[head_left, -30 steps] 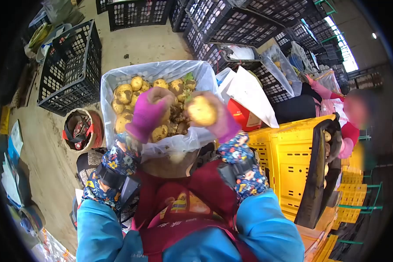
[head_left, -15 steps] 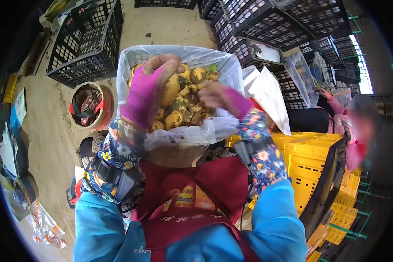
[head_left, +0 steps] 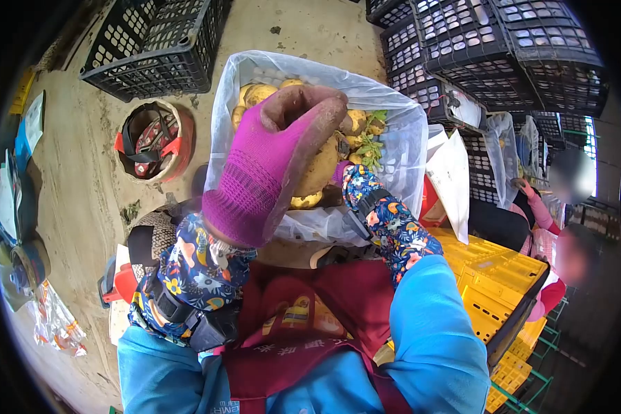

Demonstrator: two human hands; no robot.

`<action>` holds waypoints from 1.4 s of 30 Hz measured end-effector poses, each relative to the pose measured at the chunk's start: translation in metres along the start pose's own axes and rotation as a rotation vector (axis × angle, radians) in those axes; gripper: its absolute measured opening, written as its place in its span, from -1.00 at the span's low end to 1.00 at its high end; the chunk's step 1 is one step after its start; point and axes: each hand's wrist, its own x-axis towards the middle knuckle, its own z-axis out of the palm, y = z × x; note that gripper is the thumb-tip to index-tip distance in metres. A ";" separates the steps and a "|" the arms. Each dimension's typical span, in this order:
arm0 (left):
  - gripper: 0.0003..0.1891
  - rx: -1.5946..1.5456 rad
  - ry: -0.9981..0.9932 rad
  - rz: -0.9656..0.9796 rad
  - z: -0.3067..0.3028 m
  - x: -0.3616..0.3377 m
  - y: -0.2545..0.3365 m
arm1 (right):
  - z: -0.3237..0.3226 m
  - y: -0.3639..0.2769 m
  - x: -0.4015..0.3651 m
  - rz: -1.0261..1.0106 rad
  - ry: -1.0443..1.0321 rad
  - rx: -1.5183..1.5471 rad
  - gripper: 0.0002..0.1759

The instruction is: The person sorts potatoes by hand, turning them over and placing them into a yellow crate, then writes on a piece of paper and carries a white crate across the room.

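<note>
Your left hand (head_left: 276, 145), in a purple glove soiled over the fingers, is raised above the lined crate, its thumb and fingertips curled in towards each other. It seems to be gripping a large potato (head_left: 317, 171), which shows just below the thumb side, above the crate's contents. Your right hand (head_left: 339, 172) reaches in behind that potato; only a bit of purple glove shows past the flowered sleeve (head_left: 393, 224), so you cannot tell from here whether it is holding anything or is free.

Around both hands, other potatoes (head_left: 260, 94) lie inside the clear plastic liner (head_left: 406, 141), some caked with soil, with green leaves (head_left: 370, 150) on the right side of the heap. The step in hand looks like handling potatoes singly at the crate. Moving the large one calls for a firm, rounded grip, since loose soil could make it slip, and a path that keeps it off your right hand and the liner's edge.

To the left of the crate stands a round bucket (head_left: 181, 150); to the right are a white sheet (head_left: 450, 179) and a yellow crate (head_left: 493, 269), with another person (head_left: 544, 241) beyond.
</note>
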 end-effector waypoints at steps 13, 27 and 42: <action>-0.66 -0.034 -0.057 0.015 -0.001 0.002 -0.016 | -0.014 0.007 -0.088 -0.210 -0.010 1.105 -0.32; -0.32 0.039 -0.411 0.186 0.041 0.003 -0.103 | -0.003 0.031 -0.214 -0.851 0.069 1.866 -0.29; -0.53 0.776 -0.247 0.487 0.021 0.028 -0.080 | -0.020 0.001 -0.241 -0.681 1.194 1.023 -0.07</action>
